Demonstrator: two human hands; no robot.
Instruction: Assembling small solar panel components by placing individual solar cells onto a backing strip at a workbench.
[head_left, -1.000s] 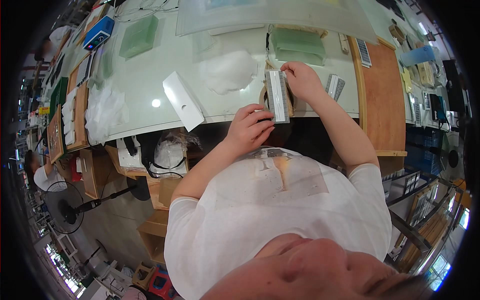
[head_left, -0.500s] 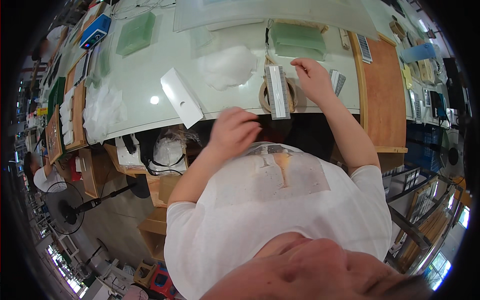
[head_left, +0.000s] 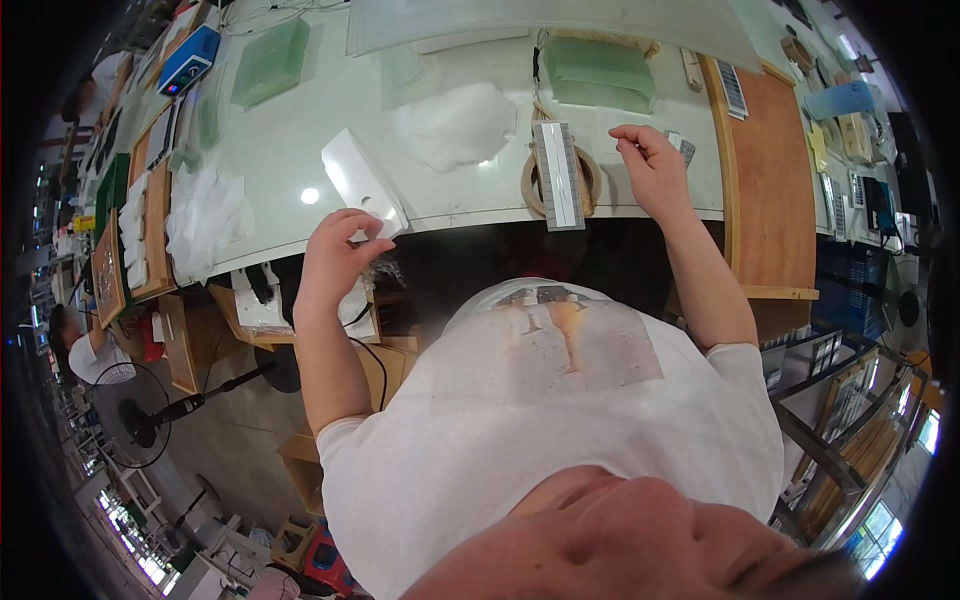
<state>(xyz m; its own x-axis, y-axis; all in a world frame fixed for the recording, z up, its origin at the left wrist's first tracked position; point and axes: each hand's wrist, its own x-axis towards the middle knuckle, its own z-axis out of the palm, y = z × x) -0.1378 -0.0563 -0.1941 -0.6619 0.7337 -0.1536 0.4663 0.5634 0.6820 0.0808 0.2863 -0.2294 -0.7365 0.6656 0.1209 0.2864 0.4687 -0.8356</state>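
Observation:
My left hand [head_left: 338, 252] is at the table's front edge, its thumb and fingers bent around the near end of a long white box [head_left: 357, 180] that has a small round hole. To the right, my right hand [head_left: 655, 172] hovers over the table with loosely curled fingers; thumb and forefinger are slightly apart, and nothing shows between them. Between the hands, a stack of narrow grey-and-white printed strips [head_left: 560, 178] lies across a roll of tan tape [head_left: 528, 184]. Another grey strip piece [head_left: 684, 148] lies just beyond my right hand.
A white foam-like sheet pile [head_left: 455, 125] lies mid-table. Green translucent stacks [head_left: 600, 78] [head_left: 272, 62] stand farther back, near a blue device [head_left: 190, 60]. Crumpled plastic [head_left: 208, 215] covers the left edge. A wooden board [head_left: 770, 170] borders the right side; a clear sheet [head_left: 550, 22] overhangs the back.
My left hand has moved left from in front of my chest to the white box's near end. My right hand has shifted slightly right, away from the strip stack.

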